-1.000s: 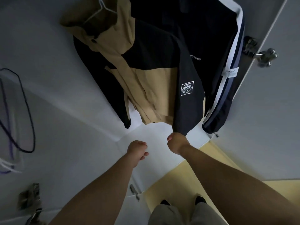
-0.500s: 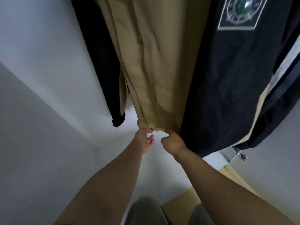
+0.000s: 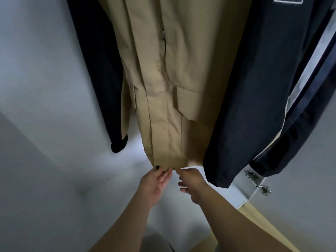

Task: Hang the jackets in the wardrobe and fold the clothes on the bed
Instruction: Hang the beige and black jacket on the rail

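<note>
- Head view: the tan jacket [image 3: 181, 79] already hangs inside the wardrobe [image 3: 45, 88]. It fills the picture from 12 o'clock down to the centre, with its dark sleeve [image 3: 241, 106] at 3 o'clock.
- Both hands meet at the hem [image 3: 171, 160], just toward 6 o'clock from the centre, where the two front edges come together.
- The step looks like squaring the front edges at the bottom, perhaps to start the zip.
- To do it well, one hand should hold its edge still while the other brings the second edge level with it.
- The downward pull should be light, only enough to take out the slack. A hard tug could drag the jacket off its hanger, which is out of sight above.
- Left hand [image 3: 156, 182]: the thumb, with its dark nail, lies on the front of the hem. The fingers [image 3: 166, 176] are close together beneath it, pinching the cloth.
- Right hand [image 3: 194, 182]: its fingers [image 3: 181, 172] are loosely curled with the tips at the hem's edge. I cannot tell whether they grip the cloth or only touch it.
- A second dark jacket [image 3: 309, 110] hangs close by at 3 o'clock and should be kept clear of the zip.
</note>
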`<state>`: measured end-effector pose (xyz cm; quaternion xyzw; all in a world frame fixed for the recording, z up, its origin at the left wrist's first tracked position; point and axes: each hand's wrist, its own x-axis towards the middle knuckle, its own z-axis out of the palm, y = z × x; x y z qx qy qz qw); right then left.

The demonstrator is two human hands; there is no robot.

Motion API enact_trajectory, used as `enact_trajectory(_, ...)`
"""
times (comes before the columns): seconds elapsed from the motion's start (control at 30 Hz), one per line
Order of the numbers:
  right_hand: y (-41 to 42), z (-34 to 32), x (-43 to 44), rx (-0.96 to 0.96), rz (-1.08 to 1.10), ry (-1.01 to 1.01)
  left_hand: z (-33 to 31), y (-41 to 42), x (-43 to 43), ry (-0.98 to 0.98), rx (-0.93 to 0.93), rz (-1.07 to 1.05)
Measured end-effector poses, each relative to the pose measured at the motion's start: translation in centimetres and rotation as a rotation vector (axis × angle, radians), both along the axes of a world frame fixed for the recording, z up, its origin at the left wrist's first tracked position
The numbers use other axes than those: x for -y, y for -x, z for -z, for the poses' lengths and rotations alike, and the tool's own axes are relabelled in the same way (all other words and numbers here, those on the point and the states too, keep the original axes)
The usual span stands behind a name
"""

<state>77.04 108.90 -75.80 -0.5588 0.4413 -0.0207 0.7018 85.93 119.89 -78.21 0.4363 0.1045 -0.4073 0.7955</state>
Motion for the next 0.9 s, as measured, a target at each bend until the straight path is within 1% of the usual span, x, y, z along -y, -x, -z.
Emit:
enact_trajectory(0.1,0.0,0.8,-0.8,0.031,0.031,-0.085,0.2,1.2,-0.4,0.039,0.016,0.037)
enact_trajectory(0.17,-0.1,1.1,-1.2,0.086,0.075,-0.150,0.0,1.7,-0.5,0.063,-0.018,0.059)
enact_trajectory(0.23,-0.1,0.8,-1.5,0.125,0.119,-0.202,-0.3,2.1,-0.5,0.066,-0.042,0.076)
enact_trajectory(0.3,0.0,0.3,-1.7,0.168,0.153,-0.226,-0.4,2.0,-0.5,0.038,-0.021,0.095)
enact_trajectory(0.5,-0.2,0.5,-1.4,0.189,0.235,-0.149,0.6,1.1,0.0,-0.142,0.052,0.080)
enact_trajectory(0.63,-0.2,0.2,-1.4,0.171,0.235,-0.153,0.7,1.4,0.7,-0.222,0.050,0.028)
enact_trajectory(0.8,0.0,-0.8,-1.2,0.143,0.210,-0.148,0.3,1.0,1.3,-0.236,0.041,-0.024)
enact_trajectory(0.9,0.0,-1.3,-1.1,0.120,0.210,-0.124,0.3,0.9,1.3,-0.253,0.057,-0.014)
